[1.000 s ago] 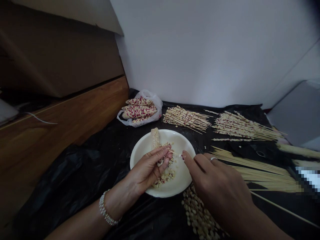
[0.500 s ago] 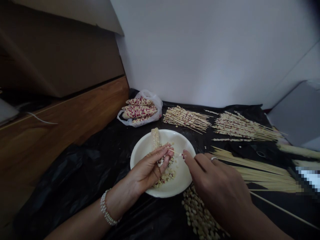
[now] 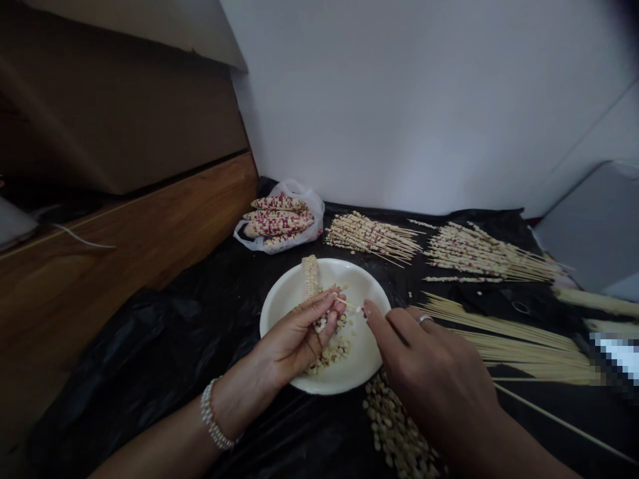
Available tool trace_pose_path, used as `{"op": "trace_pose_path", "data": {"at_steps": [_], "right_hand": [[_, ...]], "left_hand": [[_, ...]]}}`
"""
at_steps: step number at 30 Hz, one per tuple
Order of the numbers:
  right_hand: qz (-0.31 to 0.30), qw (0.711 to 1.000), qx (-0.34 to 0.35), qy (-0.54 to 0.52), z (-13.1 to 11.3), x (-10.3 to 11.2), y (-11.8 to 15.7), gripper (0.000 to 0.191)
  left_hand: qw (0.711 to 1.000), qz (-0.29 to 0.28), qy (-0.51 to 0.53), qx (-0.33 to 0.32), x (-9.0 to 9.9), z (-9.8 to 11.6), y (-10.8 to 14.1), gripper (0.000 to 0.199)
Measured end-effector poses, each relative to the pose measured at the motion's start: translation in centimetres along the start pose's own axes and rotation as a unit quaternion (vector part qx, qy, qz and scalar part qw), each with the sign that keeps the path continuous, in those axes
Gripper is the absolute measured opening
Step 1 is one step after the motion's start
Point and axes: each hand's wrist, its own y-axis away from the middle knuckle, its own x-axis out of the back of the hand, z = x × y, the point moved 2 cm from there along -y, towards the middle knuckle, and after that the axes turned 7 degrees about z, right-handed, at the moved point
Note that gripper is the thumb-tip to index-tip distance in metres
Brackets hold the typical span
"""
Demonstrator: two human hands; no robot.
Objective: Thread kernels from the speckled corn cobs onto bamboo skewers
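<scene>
Over a white bowl [image 3: 272,303] my left hand [image 3: 294,339] is curled palm-up, with loose corn kernels [image 3: 319,324] in its palm. Its thumb and fingertips pinch at the pointed end of a thin wooden skewer [image 3: 348,304]; whether a kernel sits in that pinch I cannot make out. My right hand [image 3: 434,366] grips the skewer just behind a pale and a dark red kernel threaded on it. A thin stick reaching to the lower right looks like its tail. Inside the bowl lie a partly stripped corn cob [image 3: 310,276] and scattered kernels [image 3: 339,349].
A plastic bag [image 3: 317,206] holds speckled corn cobs [image 3: 279,223]. Two piles of kernel-threaded skewers [image 3: 369,236] [image 3: 464,251] lie by the wall. Bare skewers [image 3: 529,346] are at right. Seeds [image 3: 399,426] lie below the bowl on black plastic sheeting [image 3: 164,372].
My right hand has shifted slightly left, toward my left hand, bringing the threaded kernels a little closer to it. My left hand has stayed nearly still.
</scene>
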Motion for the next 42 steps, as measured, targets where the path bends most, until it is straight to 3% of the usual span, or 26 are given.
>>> {"op": "trace_pose_path", "data": {"at_steps": [8, 13, 25, 33, 42], "right_hand": [[0.016, 1.000, 0.007, -0.001, -0.3, -0.1, 0.2, 0.042], [0.013, 1.000, 0.002, 0.001, -0.4, -0.3, 0.2, 0.043], [0.032, 0.999, 0.004, 0.011, -0.9, -0.3, 0.3, 0.038], [0.029, 0.999, 0.001, -0.014, -0.8, -0.7, 0.2, 0.036], [0.009, 1.000, -0.022, 0.012, 0.5, -0.3, 0.1, 0.037]], "left_hand": [[0.999, 0.038, -0.003, -0.005, -0.1, 0.0, 0.0, 0.017], [0.999, 0.007, 0.019, 0.028, -0.2, 0.0, 0.1, 0.010], [1.000, -0.005, -0.014, 0.021, 0.2, -0.2, 0.0, 0.012], [0.996, -0.061, -0.049, 0.042, -0.1, -0.5, 0.3, 0.006], [0.992, -0.114, -0.040, 0.045, -0.2, -0.2, 0.5, 0.029]]}}
